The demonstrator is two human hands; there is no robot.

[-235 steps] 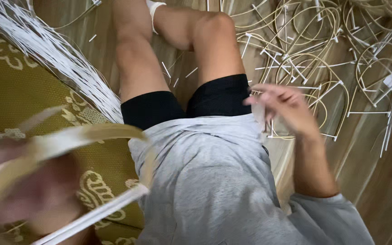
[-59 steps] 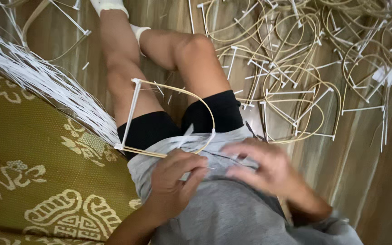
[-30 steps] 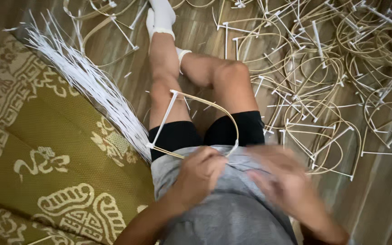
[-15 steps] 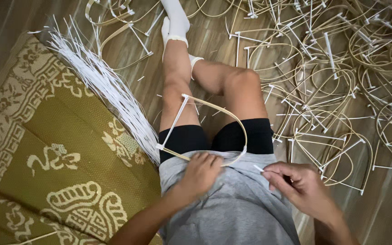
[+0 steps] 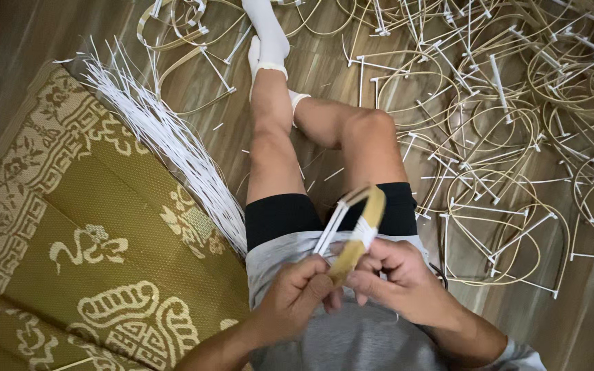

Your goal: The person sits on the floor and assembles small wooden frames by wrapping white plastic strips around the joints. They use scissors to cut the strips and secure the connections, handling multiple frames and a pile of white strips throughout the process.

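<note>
Wrapping step: left hand [image 5: 295,297] pinches bamboo hoop frame [image 5: 360,232], right hand [image 5: 397,278] grips white strip [image 5: 364,233] just above it; next, likely another tight turn.

Tan bamboo hoop [image 5: 362,230], white strips [image 5: 166,141], olive mat [image 5: 70,233] with perhaps cream motifs.

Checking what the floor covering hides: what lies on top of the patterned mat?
A fanned bundle of white strips lies across the edge of the patterned mat. Its lower end is hidden by the person's thigh.
</note>
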